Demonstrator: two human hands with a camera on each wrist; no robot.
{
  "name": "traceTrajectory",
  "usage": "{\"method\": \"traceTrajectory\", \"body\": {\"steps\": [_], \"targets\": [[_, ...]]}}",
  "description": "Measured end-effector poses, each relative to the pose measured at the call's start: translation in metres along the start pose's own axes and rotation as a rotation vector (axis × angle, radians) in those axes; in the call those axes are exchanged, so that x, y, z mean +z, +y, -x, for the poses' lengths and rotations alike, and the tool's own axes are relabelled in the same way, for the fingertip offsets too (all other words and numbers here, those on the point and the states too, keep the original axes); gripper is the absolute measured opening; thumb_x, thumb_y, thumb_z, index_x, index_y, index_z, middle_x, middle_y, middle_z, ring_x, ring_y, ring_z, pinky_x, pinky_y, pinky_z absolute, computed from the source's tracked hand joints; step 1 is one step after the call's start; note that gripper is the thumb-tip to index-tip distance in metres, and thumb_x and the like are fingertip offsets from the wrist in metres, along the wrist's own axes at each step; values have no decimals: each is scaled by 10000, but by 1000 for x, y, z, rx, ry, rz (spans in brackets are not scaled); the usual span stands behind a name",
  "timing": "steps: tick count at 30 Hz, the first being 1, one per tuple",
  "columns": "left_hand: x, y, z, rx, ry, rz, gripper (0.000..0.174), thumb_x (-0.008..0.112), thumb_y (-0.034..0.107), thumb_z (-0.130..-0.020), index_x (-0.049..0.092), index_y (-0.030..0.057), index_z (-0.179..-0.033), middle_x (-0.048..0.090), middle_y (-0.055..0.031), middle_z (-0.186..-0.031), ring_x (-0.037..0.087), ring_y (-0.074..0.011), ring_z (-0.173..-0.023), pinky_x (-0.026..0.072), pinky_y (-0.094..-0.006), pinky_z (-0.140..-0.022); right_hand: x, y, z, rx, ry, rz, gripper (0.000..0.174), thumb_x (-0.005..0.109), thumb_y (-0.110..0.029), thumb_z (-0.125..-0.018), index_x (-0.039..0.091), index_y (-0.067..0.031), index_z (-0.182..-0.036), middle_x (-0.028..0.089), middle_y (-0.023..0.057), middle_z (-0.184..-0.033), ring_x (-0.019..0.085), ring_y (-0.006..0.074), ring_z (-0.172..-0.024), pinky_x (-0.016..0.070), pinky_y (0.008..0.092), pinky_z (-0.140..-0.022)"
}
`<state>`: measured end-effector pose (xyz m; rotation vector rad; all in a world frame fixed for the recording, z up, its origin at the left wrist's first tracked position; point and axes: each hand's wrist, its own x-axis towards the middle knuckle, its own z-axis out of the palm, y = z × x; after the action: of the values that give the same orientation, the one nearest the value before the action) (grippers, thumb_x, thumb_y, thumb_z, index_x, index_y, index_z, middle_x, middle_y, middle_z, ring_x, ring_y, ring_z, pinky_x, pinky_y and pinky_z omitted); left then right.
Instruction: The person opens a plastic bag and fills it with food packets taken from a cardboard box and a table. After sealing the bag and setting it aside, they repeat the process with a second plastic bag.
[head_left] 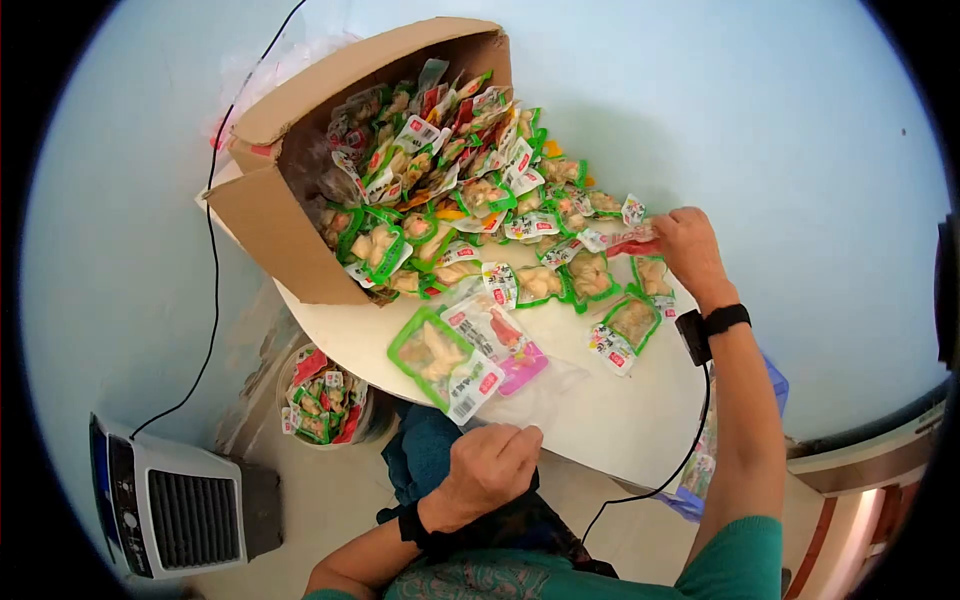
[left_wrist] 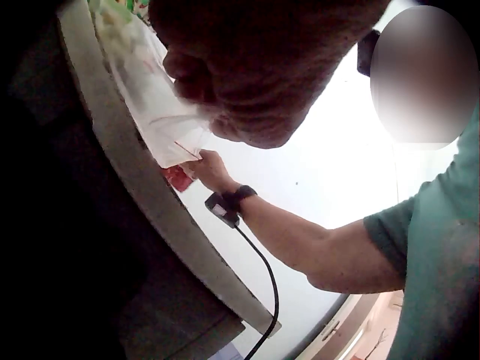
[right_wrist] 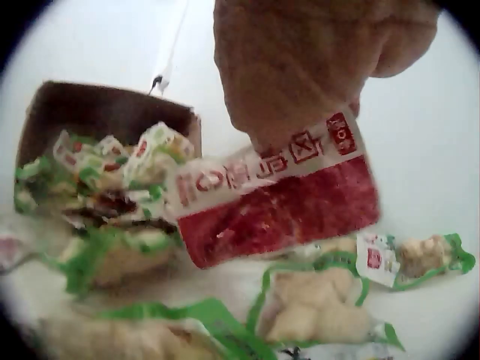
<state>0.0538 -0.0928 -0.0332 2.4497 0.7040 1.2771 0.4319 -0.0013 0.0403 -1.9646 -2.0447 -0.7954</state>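
Note:
My right hand (head_left: 690, 255) pinches a red-and-white food packet (right_wrist: 281, 191) by its white top edge, above the right side of the table. Near the table's front edge, my left hand (head_left: 485, 475) has curled fingers gripping the edge of a clear plastic bag (head_left: 550, 395). At that bag lie a green-edged packet (head_left: 430, 350) and a pink-and-white packet (head_left: 500, 335). Several small green-edged packets (head_left: 632, 322) are spread on the white table (head_left: 640, 420) below my right hand. In the left wrist view, the left hand (left_wrist: 247, 67) is dark and hides part of the bag.
A cardboard box (head_left: 290, 240) lies tipped with its opening toward me, packets spilling out. Beneath the table's left edge stands a bucket (head_left: 375, 420) with more packets. An air cooler (head_left: 190, 510) is on the floor at left. A black cable (head_left: 690, 450) trails from my right wrist.

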Motion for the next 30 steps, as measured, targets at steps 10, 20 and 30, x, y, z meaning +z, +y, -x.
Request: {"method": "traceTrajectory", "body": {"steps": [10,20,30], "targets": [[-10,12,-2,-42,26,-20,167,738,13,-761,648,53,-895,590,-93,-712,598,-289,-592,476,-365,-523,-97,-41,94,830,-246,-1057,192,611,-141,-942,708,23,-917,594,-38,-738,457,44,-617,395,247,-559],[-17,19,-4,-21,59,-75,159,730,19,-776,655,69,-907,545,-78,-687,576,-275,-571,457,-365,-504,-111,-142,182,1062,-388,-1690,242,646,-191,-972,712,13,-1083,695,-17,-861,537,17,-665,414,176,-581],[-20,17,-5,75,82,-76,255,686,26,-773,677,57,-1025,519,-50,-710,576,-217,-604,477,-326,-525,-97,-192,165,1090,-272,-2072,306,625,-125,-972,622,65,-1212,711,114,-1055,689,138,-876,579,284,-788]]}}
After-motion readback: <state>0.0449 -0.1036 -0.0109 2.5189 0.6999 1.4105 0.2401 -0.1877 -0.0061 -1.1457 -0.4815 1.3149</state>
